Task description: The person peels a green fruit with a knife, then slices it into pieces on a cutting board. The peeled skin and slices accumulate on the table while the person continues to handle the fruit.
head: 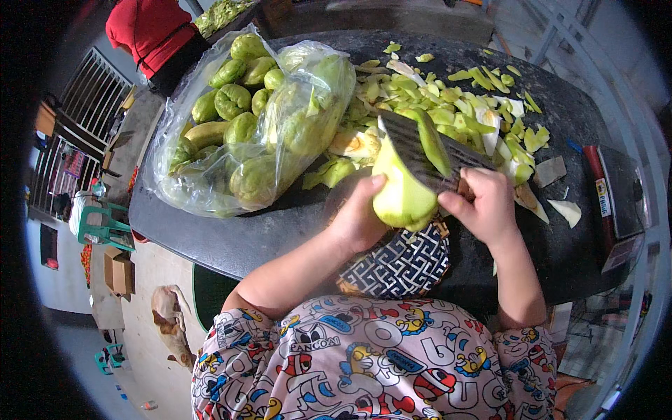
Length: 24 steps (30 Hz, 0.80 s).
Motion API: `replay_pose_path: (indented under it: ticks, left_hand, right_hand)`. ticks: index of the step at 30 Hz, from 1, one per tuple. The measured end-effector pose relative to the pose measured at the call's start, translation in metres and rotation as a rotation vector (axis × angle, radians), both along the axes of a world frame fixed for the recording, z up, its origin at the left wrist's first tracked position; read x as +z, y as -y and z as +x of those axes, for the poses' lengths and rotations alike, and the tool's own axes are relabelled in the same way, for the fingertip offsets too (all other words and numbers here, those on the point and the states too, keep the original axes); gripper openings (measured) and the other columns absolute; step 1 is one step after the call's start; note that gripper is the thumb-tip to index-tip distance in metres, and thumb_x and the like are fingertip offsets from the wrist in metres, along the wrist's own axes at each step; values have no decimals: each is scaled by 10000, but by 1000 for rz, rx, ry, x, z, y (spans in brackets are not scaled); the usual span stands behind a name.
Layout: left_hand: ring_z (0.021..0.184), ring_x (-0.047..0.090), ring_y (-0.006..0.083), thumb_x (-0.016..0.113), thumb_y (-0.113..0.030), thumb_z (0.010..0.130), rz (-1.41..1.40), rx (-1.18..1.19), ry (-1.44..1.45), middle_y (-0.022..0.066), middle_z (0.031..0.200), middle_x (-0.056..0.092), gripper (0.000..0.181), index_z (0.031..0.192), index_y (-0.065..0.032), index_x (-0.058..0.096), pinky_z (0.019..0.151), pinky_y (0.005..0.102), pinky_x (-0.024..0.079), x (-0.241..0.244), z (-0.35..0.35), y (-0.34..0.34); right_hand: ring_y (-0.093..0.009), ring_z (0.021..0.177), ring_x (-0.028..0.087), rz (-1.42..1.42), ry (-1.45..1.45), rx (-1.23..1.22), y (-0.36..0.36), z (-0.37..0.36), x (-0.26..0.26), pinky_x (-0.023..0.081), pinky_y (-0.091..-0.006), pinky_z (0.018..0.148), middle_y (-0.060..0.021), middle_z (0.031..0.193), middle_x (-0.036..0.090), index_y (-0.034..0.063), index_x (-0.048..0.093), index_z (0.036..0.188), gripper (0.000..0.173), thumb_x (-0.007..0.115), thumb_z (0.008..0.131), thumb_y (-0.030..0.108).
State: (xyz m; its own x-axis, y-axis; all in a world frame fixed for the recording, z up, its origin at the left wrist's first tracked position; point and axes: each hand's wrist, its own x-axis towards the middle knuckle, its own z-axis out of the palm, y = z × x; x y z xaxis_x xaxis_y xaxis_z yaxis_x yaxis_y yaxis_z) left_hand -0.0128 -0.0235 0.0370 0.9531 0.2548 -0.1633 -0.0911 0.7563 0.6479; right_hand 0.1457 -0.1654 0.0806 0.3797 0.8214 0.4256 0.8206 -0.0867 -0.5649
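A pale green chayote (401, 197), partly peeled, is gripped in my left hand (361, 215) above the table. My right hand (485, 202) holds a wide dark-bladed knife (407, 142) by its handle. Its blade lies against the chayote's upper side, and a strip of green peel (433, 143) rests on the flat of the blade. Below the chayote is a patterned cloth (401, 265) in dark blue and white. Beyond the knife spreads a heap of green peelings (441, 100). The handle is mostly hidden by my fingers.
A clear plastic bag (315, 126) with several whole chayotes (233, 102) occupies the left of the dark table (210, 239). Near the right edge lies a red-edged case (604, 199). A dog (173, 325) lies on the floor at left; a person in red (152, 34) is at upper left.
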Motion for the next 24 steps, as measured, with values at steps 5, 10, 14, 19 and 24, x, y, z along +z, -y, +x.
replay_pose_path:
  ticks: [5, 10, 14, 19, 24]
  left_hand:
    - [1147, 521, 249, 521, -550, 788, 24, -16, -9, 93, 1277, 517, 692, 1329, -134, 409, 971, 432, 404, 2, 3, -5]
    - [1092, 561, 253, 572, -497, 802, -45, 6, -21, 115, 1219, 555, 666, 1309, -92, 420, 918, 418, 451, 0, 2, -3]
    - [1138, 528, 256, 530, -546, 783, -50, -37, -26, 120, 1277, 511, 700, 1333, -132, 401, 949, 429, 429, -1, 2, -13]
    - [1072, 566, 256, 544, -517, 802, -34, 10, -24, 120, 1238, 535, 703, 1328, -76, 391, 912, 396, 455, 2, 3, -3]
    - [1120, 542, 263, 530, -543, 794, 25, 11, 27, 119, 1255, 529, 699, 1323, -102, 411, 944, 429, 436, 0, 1, -7]
  right_hand:
    - [-302, 508, 577, -103, -52, -70, 2, 0, -4, 427, -377, 464, -121, 525, 541, 31, 531, 591, 500, 682, 753, 479]
    - [-253, 454, 539, -131, -116, -100, 5, 7, 5, 402, -364, 461, -119, 498, 517, 7, 504, 573, 539, 671, 766, 481]
    - [-256, 442, 521, -167, -125, -117, 6, 9, 2, 386, -362, 449, -123, 491, 510, 4, 520, 579, 522, 656, 793, 460]
    - [-264, 443, 521, -139, -107, -90, 7, 14, 6, 387, -358, 450, -124, 492, 512, 10, 517, 563, 526, 657, 791, 463]
    - [-275, 439, 517, -81, -122, -75, 10, 5, 5, 387, -365, 453, -124, 482, 501, 13, 521, 559, 543, 639, 797, 486]
